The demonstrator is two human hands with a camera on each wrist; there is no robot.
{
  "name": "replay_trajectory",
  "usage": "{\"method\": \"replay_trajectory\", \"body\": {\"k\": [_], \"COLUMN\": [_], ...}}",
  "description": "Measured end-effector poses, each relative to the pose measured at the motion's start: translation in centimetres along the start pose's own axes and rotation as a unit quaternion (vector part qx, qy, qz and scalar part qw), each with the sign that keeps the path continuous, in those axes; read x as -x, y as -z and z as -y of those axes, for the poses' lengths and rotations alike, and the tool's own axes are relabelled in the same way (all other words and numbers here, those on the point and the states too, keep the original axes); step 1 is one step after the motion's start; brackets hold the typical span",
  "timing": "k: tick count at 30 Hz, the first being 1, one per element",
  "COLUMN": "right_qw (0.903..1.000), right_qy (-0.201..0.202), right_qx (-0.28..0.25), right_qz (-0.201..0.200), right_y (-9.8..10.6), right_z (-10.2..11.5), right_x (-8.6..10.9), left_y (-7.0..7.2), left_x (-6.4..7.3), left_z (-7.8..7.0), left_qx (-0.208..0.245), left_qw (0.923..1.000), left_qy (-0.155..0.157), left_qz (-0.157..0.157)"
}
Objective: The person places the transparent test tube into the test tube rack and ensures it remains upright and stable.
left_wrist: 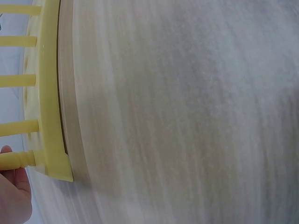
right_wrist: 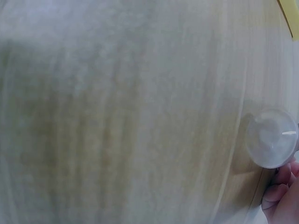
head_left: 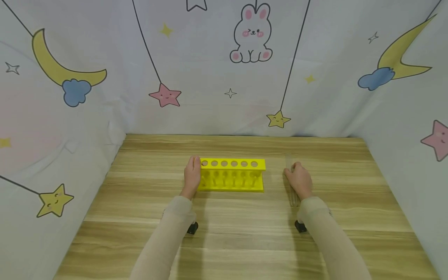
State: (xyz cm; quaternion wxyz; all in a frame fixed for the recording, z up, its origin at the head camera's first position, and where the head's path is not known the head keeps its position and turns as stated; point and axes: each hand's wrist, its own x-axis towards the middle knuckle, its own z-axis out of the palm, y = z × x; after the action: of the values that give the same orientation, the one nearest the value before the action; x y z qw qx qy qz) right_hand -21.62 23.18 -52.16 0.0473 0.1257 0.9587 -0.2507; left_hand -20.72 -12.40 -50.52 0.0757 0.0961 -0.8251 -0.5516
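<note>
A yellow test tube rack [head_left: 232,186] with a row of round holes stands upright near the middle of the table. My left hand [head_left: 192,177] grips its left end; the left wrist view shows the fingers [left_wrist: 21,179] around the end post of the rack [left_wrist: 51,93]. To the right of the rack, my right hand [head_left: 300,181] pinches a clear test tube [head_left: 293,200], which lies lengthwise under the hand. Its rounded end [right_wrist: 272,138] faces the camera in the right wrist view. Whether more than one tube is there, I cannot tell.
The wood-grain table [head_left: 241,241] spreads around both hands. A white printed cloth [head_left: 210,70] encloses the back and both sides. A corner of the yellow rack [right_wrist: 292,18] enters the right wrist view at top right. Dark wrist devices [head_left: 192,228] sit below both cuffs.
</note>
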Motion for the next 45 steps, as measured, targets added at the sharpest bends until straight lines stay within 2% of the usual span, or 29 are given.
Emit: {"method": "replay_trajectory", "body": {"k": [32,45], "right_qw": [0.9999,0.9991], "right_qy": [-0.001,-0.013], "right_qx": [-0.013,-0.037], "right_qz": [0.003,0.014], "right_y": [-0.17,0.33], "right_z": [-0.08,-0.10], "right_x": [-0.16,0.14], "left_y": [-0.09,-0.17], "left_x": [-0.12,-0.21], "left_z": [0.19,0.24], "left_qx": [0.001,0.000], "left_qw": [1.0000,1.0000], "left_qy": [0.000,-0.002], "left_qz": [-0.001,-0.006]}}
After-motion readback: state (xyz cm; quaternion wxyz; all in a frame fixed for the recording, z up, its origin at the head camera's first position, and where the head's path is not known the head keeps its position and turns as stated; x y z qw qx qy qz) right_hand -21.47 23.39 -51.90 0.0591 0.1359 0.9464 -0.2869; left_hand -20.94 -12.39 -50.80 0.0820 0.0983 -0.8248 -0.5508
